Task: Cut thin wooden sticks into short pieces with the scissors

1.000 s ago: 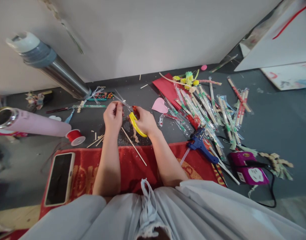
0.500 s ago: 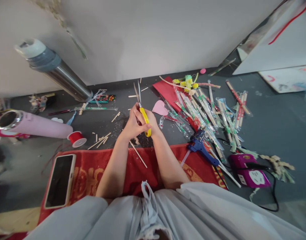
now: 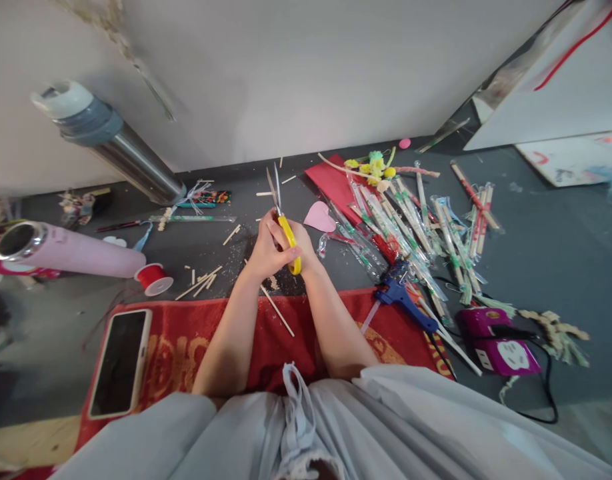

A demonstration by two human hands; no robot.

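In front of me, over the middle of the grey table, my two hands are together around a pair of scissors [image 3: 287, 239] with yellow handles. Its blades point away from me and stand slightly apart. My left hand [image 3: 267, 250] has its thumb across the yellow handle and its fingers curled inward. My right hand [image 3: 305, 245] is closed against the other side of the handle. The fingers overlap, so anything small between them is hidden. Short pale wooden sticks [image 3: 203, 281] and crumbs lie around the hands. A longer stick [image 3: 277, 311] rests partly on a red towel [image 3: 181, 347].
Left: a phone [image 3: 120, 363], a red ribbon spool [image 3: 155, 279], a pink flask [image 3: 86, 251] and a steel tube [image 3: 136, 163]. Right: a pink paper heart [image 3: 320, 217], wrapped chopsticks [image 3: 403, 223], a blue glue gun [image 3: 403, 303] and a purple power block [image 3: 499, 343] with a cable. A white wall stands behind.
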